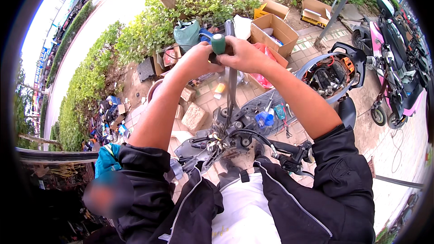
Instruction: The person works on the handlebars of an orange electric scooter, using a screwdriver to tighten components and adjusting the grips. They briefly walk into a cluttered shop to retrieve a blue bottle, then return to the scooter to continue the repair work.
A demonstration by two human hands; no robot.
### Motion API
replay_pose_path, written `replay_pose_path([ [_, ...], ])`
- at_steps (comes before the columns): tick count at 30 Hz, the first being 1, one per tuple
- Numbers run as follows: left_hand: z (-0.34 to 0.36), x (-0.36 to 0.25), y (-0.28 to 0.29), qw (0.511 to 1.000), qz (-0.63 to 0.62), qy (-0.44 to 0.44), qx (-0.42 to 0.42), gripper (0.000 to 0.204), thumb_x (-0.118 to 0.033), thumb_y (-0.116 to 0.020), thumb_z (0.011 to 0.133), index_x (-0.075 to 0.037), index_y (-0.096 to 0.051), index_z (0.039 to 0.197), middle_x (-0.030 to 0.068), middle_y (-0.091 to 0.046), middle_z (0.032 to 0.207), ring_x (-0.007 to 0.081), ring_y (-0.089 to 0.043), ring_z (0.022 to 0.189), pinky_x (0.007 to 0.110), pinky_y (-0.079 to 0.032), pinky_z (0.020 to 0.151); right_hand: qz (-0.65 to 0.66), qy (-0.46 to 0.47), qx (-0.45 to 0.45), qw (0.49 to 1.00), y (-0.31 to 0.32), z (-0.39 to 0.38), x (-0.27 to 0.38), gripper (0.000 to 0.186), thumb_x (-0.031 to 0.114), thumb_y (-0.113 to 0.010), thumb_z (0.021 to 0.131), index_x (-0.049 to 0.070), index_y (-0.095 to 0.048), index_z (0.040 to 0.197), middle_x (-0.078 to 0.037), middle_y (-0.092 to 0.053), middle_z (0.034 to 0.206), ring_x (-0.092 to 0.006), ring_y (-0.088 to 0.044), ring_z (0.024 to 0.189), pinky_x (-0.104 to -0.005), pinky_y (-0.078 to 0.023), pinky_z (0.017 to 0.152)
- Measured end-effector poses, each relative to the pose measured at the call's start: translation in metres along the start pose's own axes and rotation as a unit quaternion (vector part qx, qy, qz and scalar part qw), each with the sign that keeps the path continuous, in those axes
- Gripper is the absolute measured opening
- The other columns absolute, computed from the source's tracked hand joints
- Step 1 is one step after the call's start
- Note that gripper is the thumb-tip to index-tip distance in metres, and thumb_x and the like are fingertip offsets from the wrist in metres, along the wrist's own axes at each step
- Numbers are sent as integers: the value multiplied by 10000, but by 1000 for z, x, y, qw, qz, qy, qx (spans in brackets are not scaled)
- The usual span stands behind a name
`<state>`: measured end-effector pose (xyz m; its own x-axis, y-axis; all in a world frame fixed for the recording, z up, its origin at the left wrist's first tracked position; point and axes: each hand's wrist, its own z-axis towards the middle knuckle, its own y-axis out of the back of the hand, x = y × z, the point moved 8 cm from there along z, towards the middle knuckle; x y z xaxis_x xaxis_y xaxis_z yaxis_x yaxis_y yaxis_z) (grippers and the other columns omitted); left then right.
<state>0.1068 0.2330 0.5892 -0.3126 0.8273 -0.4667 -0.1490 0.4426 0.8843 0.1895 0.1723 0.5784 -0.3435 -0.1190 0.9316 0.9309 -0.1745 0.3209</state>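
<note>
My left hand [203, 61] and my right hand [237, 55] meet, fingers curled, around a green cylindrical handle with a pale top [218, 44] at the upper end of an upright dark metal tube [231, 88]; what lies under my fingers is hidden. Below, the tube runs into a partly dismantled scooter front [221, 138] with exposed wires, bolts and a black cable. To its right, the scooter deck [271, 101] bears blue plastic items [264, 118], small tools and a teal device [280, 110].
Cardboard boxes [266, 34], a teal bag [185, 36] and stone blocks [194, 116] lie around. An opened vehicle body [339, 77] and parked scooters [393, 63] stand right. Clutter [108, 122] lines the hedge [77, 108]. A blurred person's shape [108, 194] is at lower left.
</note>
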Motion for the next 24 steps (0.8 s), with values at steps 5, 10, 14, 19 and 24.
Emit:
replay_pose_path([
  [5,-3,-4,2,1000,-3,4,2,455,-163,-786,640,-51,-602,1041,128,-583,1048,280,-575,968,367,-454,838,6,13,-8,1000,0,-6,4,361,145,-663,771,-38,-518,1047,-156,-643,897,-213,-630,827,-314,-493,756],
  [10,-3,-16,13,996,73,41,11,536,-228,-786,644,-35,-586,1103,151,-570,1038,316,-565,987,379,-451,853,182,-23,-35,982,8,-11,-12,351,95,-609,819,-29,-477,1120,-103,-636,934,-162,-625,850,-289,-500,766],
  [14,-8,-19,19,997,70,28,-19,607,-230,-793,634,-32,-563,1160,151,-550,1056,316,-563,984,375,-451,861,218,-55,-48,973,22,-25,-11,295,84,-566,822,-25,-490,1086,-103,-631,902,-152,-633,838,-268,-503,769],
  [19,-8,-42,25,997,64,26,-31,621,-201,-795,619,-32,-558,1167,143,-538,1057,307,-562,977,372,-449,859,386,-133,-74,910,30,-37,-32,132,99,-616,823,23,-510,842,-24,-510,696,-139,-506,575,-305,-482,625],
  [24,-22,-77,23,993,105,29,-42,618,-225,-786,623,-41,-560,1168,134,-542,1004,316,-552,946,383,-444,822,407,-173,-28,897,16,-56,-14,170,140,-696,778,40,-560,792,15,-450,596,-78,-416,472,-247,-332,428],
])
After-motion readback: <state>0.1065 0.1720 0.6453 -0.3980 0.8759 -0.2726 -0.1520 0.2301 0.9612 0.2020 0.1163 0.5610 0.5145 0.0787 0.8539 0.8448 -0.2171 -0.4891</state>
